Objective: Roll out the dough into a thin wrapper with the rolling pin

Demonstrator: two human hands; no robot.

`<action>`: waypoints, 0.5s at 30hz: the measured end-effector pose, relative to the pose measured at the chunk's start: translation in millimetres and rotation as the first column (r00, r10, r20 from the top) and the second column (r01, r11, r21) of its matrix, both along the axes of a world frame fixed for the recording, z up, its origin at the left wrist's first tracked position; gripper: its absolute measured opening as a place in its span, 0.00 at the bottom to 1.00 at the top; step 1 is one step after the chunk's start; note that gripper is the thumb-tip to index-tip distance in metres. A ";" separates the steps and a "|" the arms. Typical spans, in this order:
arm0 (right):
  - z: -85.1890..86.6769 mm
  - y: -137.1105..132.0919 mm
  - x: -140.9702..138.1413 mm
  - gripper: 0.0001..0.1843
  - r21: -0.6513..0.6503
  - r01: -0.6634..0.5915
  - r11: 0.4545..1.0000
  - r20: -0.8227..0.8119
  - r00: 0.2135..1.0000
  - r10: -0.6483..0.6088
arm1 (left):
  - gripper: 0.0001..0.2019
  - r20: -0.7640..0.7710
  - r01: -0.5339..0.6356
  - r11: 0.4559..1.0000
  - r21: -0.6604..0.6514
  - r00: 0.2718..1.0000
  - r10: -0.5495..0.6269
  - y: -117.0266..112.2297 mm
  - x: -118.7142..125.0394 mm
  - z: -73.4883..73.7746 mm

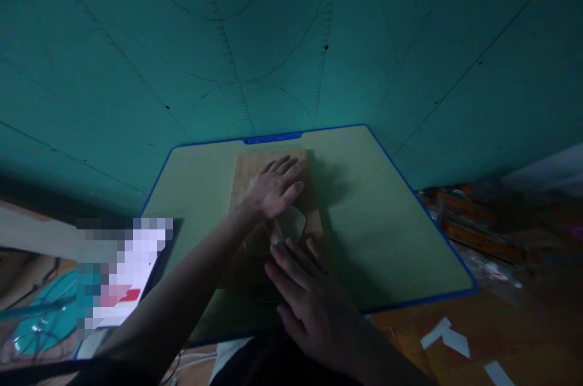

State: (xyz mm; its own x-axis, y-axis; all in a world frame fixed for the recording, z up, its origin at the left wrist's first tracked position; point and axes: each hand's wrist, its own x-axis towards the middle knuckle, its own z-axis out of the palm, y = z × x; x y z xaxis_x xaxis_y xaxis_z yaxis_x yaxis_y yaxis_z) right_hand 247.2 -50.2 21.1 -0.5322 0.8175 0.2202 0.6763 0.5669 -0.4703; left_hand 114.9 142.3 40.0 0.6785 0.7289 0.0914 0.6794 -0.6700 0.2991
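Observation:
A wooden board point(241, 170) lies on a pale table with a blue edge point(387, 222). On the board, between my hands, is a pale, thin piece with a dark rim point(294, 223); the dim light hides its exact kind. My left hand point(276, 187) is stretched flat over the far half of the board, fingers out and thumb apart. Closer to me, my right hand point(312, 307) has its fingers extended, the tips beside the near end of the pale piece. Whether either hand touches that piece, I cannot tell.
A blue handle point(273, 138) is set in the table's far edge, close to the green wall point(282, 40). On the left, a bright, partly blurred-out item point(136, 264) rests on the table. White paper scraps point(446, 334) and wooden pieces point(478, 240) lie to the right.

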 end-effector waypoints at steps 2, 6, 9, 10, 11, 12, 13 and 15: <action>-2.6 -4.4 11.3 0.29 0.035 0.068 0.997 0.039 0.997 -0.069 | 0.28 0.052 0.024 1.000 -0.004 0.998 -0.024 2.6 20.7 2.9; -4.4 -8.6 22.6 0.32 0.100 0.103 0.990 0.084 0.990 -0.112 | 0.25 0.216 -0.038 0.999 0.000 0.976 0.038 1.5 36.7 3.0; -2.4 -6.4 11.5 0.26 0.095 0.093 0.991 0.077 0.992 -0.101 | 0.24 0.222 -0.083 0.997 -0.005 0.972 0.082 -2.5 22.1 0.4; -0.9 -4.9 4.2 0.21 0.085 0.069 0.994 0.066 0.995 -0.074 | 0.24 0.206 -0.093 0.996 -0.003 0.974 0.092 -4.3 13.4 -1.0; 1.1 -3.2 -4.1 0.18 0.077 0.032 0.997 0.054 0.998 -0.036 | 0.24 0.186 -0.103 0.995 0.001 0.977 0.101 -6.2 3.6 -2.5; 3.3 -1.5 -12.7 0.16 0.075 -0.014 0.997 0.040 0.999 0.011 | 0.25 0.165 -0.113 0.994 0.003 0.980 0.111 -8.1 -6.5 -4.1; 5.5 0.0 -21.0 0.16 0.075 -0.066 0.995 0.028 0.998 0.065 | 0.25 0.146 -0.122 0.992 0.001 0.982 0.121 -9.8 -16.1 -5.5; 9.3 2.1 -34.0 0.17 0.070 -0.149 0.986 0.008 0.989 0.149 | 0.26 0.112 -0.144 0.989 -0.016 0.983 0.145 -12.0 -31.0 -7.6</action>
State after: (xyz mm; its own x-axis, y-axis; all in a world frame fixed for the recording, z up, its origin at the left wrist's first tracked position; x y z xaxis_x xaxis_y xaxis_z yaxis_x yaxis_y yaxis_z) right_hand 213.2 -48.1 30.4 -0.6477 0.7114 0.2728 0.5831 0.6933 -0.4236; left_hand 83.9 130.4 32.4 0.5516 0.8195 0.1557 0.7306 -0.5647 0.3839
